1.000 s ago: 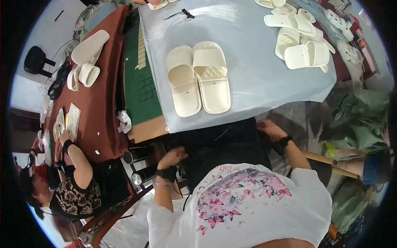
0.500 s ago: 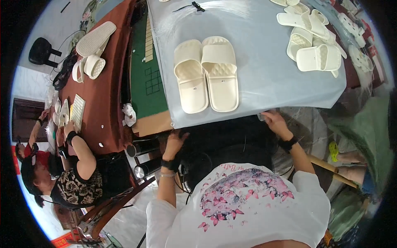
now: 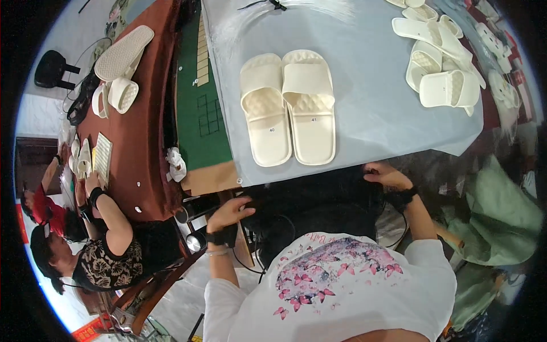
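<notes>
A pair of cream slide slippers, the left slipper [image 3: 270, 128] and the right slipper [image 3: 313, 131], lies side by side on the grey-blue covered table [image 3: 364, 125], toes pointing away from me. Each has a small printed sticker on its insole. Just below the table's front edge, over my dark-clothed lap, my left hand [image 3: 231, 214] hovers with thumb and fingers apart, holding nothing. My right hand [image 3: 388, 175] is at the front edge further right, fingers bent but parted, with nothing visible in it. Neither hand touches the slippers.
More cream slippers [image 3: 444, 62] are heaped at the table's far right. White strands [image 3: 319, 8] with a black tie lie at the back. Left stands a brown-covered table [image 3: 142, 125] with slippers, where another person [image 3: 108, 251] works. Green fabric [image 3: 501, 211] hangs at the right.
My left hand has moved down and slightly left, away from the table edge. My right hand has shifted slightly right and down. The slippers appear slightly lower in view; they stay on the table.
</notes>
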A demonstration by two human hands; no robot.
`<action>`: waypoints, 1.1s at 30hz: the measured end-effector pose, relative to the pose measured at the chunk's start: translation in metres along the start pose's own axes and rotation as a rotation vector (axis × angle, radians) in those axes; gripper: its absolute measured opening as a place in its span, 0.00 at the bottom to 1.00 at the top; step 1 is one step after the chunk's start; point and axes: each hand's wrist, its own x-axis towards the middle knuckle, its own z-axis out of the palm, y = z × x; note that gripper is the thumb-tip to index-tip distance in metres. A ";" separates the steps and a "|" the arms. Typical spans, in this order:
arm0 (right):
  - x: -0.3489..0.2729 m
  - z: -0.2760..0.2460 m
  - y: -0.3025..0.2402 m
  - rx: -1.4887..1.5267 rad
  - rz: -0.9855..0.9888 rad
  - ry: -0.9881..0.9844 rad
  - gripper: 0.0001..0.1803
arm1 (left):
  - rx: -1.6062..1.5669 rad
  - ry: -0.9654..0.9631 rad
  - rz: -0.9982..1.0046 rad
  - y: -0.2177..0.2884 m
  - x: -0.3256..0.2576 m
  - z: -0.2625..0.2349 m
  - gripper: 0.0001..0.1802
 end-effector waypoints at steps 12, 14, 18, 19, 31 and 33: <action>0.058 0.043 0.093 -0.607 -0.240 0.687 0.20 | 0.126 0.188 -0.163 -0.025 0.071 0.034 0.27; 0.067 0.036 0.072 0.173 -0.167 0.426 0.21 | -0.180 0.184 -0.189 -0.026 0.064 0.035 0.28; 0.075 0.031 0.051 -0.073 -0.211 0.263 0.23 | 0.305 0.142 0.092 -0.043 0.079 0.046 0.32; 0.071 0.031 0.047 -0.149 -0.194 0.260 0.25 | 0.593 0.181 0.178 -0.041 0.083 0.049 0.31; -0.049 -0.026 -0.035 -0.295 0.126 0.067 0.19 | 0.741 0.733 0.272 -0.085 0.104 0.085 0.22; -0.057 -0.034 -0.063 -0.523 0.001 0.241 0.18 | 0.994 0.637 0.211 -0.106 0.077 0.084 0.24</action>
